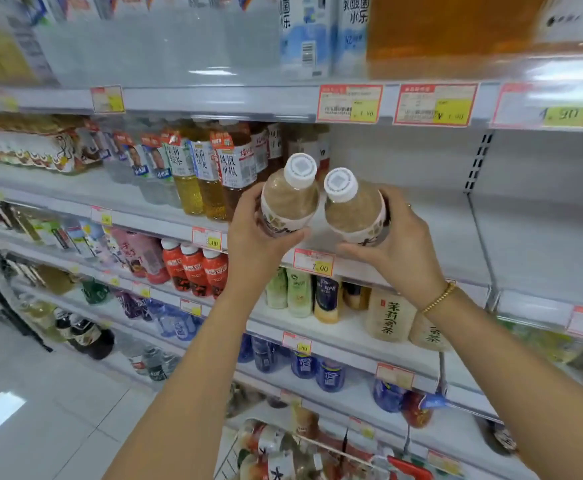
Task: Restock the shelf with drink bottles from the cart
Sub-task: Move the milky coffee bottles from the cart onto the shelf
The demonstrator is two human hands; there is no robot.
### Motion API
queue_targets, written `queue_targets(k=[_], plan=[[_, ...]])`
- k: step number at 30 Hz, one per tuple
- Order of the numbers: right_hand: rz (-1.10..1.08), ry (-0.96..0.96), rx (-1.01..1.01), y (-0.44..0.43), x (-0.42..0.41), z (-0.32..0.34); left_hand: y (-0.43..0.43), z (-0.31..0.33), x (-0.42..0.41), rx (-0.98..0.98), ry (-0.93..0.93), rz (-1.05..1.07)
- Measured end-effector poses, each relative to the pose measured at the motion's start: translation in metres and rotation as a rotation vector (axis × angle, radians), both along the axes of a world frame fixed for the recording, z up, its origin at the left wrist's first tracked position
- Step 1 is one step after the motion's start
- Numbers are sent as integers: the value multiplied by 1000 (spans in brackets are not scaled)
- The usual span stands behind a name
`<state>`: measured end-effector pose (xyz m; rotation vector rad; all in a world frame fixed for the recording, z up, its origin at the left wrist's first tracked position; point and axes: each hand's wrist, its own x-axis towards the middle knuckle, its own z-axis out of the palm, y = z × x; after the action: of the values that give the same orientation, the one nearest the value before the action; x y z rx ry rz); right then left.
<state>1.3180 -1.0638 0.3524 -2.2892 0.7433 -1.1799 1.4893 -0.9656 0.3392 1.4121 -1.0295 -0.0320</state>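
Each of my hands holds one beige drink bottle with a white cap. My left hand [255, 237] grips the left bottle [292, 199] around its label. My right hand [397, 244] grips the right bottle [352, 209] the same way. Both bottles are raised side by side, caps toward me, in front of the second shelf [439, 216], whose right part is bare white. The cart [304, 455] shows at the bottom edge with several bottles in it.
Tea and water bottles [210, 174] stand on the same shelf just left of my hands. Price tags [313, 262] line the shelf edges. Lower shelves hold red, green and blue bottles. Big packs fill the top shelf. Grey floor lies to the left.
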Motion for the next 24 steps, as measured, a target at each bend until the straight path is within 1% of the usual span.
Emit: queue_targets(k=[4, 6, 10, 13, 16, 18, 24], plan=[[-47, -2, -22, -38, 9, 14, -37, 5, 9, 54, -46, 29], [-45, 57, -47, -54, 16, 19, -54, 3, 13, 76, 20, 48], [-36, 187, -44, -79, 25, 11, -79, 3, 16, 121, 142, 173], [-91, 152, 4, -93, 36, 7, -94, 3, 23, 136, 193, 242], [-163, 93, 146, -106, 51, 8, -108, 4, 36, 196, 211, 248], [-188, 52, 233, -113, 59, 7, -113, 3, 42, 245, 188, 231], [-179, 45, 284, -126, 67, 6, -120, 0, 49, 340, 112, 225]])
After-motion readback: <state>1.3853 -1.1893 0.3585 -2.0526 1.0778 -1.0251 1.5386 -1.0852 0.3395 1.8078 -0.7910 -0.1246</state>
